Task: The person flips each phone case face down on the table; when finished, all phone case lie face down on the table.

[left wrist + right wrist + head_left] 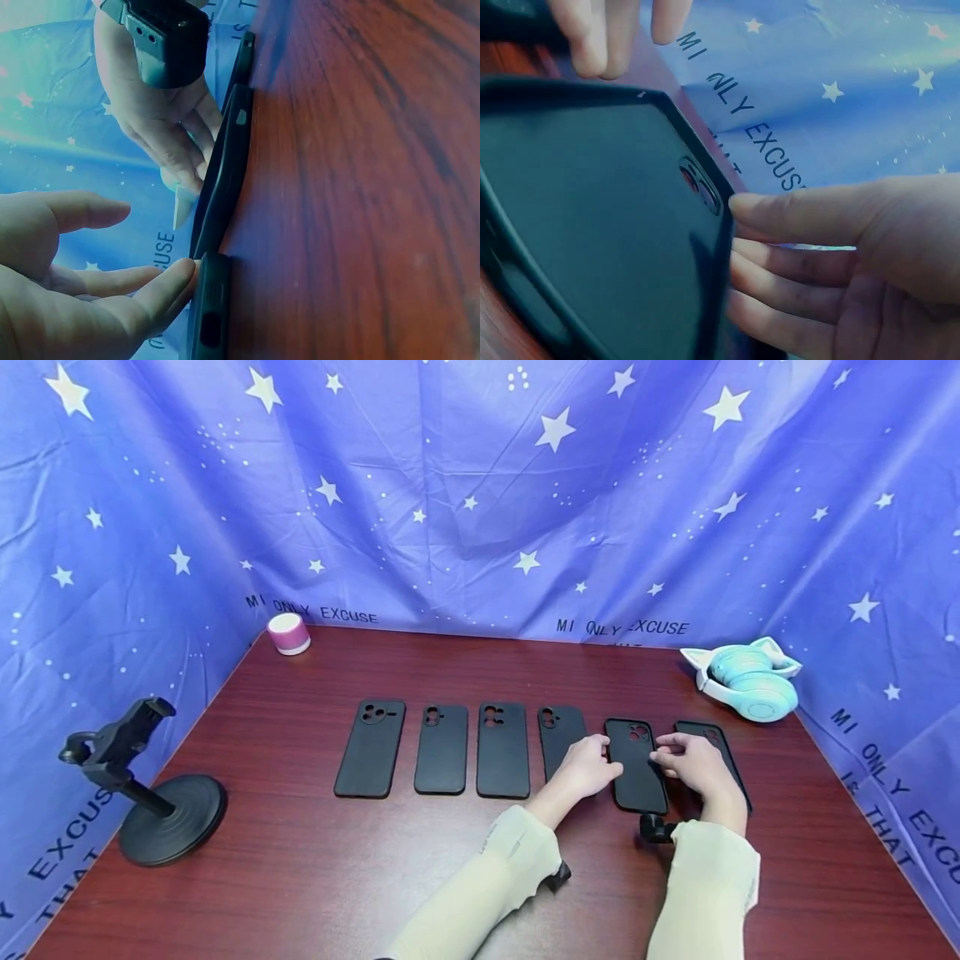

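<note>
Between my hands lies a black phone case (pixel 637 781), hollow side up with its camera cutouts at the far end. My right hand (pixel 701 768) pinches its right edge; in the right wrist view the thumb (pixel 761 210) presses the rim while the other fingers sit below. My left hand (pixel 581 768) is at the left edge, thumb and fingers spread apart in the left wrist view. The left forearm and hand partly cover another black phone case (pixel 562 739). A further phone case (pixel 723 747) on the right is partly hidden by my right hand.
Three more black phone cases, including the leftmost case (pixel 370 752), continue the row on the red-brown table (pixel 300 877). A phone stand (pixel 172 818) stands at left, a pink-and-white cylinder (pixel 288 635) back left, and cat-ear headphones (pixel 750 681) back right. A starry curtain (pixel 450 485) surrounds the table.
</note>
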A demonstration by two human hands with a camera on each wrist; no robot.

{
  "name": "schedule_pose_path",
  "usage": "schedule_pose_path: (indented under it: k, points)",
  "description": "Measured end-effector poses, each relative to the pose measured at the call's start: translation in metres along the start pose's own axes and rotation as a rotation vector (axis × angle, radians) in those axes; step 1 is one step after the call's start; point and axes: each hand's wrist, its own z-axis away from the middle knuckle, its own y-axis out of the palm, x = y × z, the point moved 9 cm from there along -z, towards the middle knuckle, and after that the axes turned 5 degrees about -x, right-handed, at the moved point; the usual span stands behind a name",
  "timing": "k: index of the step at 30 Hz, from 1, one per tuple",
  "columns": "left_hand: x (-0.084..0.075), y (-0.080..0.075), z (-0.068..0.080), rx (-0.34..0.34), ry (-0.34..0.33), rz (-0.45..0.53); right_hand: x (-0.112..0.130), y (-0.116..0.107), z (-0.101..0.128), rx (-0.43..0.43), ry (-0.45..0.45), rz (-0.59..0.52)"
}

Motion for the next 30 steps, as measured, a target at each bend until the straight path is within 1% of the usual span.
schedule_pose_path:
  k: [6, 10, 17, 23, 30]
  points:
    - [-0.002, 0.004, 0.001, -0.01, 0.003, -0.033, 0.004, 0.003, -0.002, 0.103, -0.077, -0.084]
    - [-0.002, 0.006, 0.002, -0.019, 0.018, -0.017, 0.003, 0.006, 0.0, 0.14, -0.098, -0.137]
    - [0.002, 0.009, 0.004, -0.021, 0.002, 0.101, 0.0, 0.01, 0.003, 0.168, -0.1, -0.185]
    - [0.004, 0.006, 0.001, -0.065, 0.023, 0.203, -0.005, 0.011, 0.002, 0.151, -0.083, -0.2]
    - [0.006, 0.002, -0.002, -0.128, 0.054, 0.321, -0.002, 0.014, 0.002, 0.16, -0.097, -0.195]
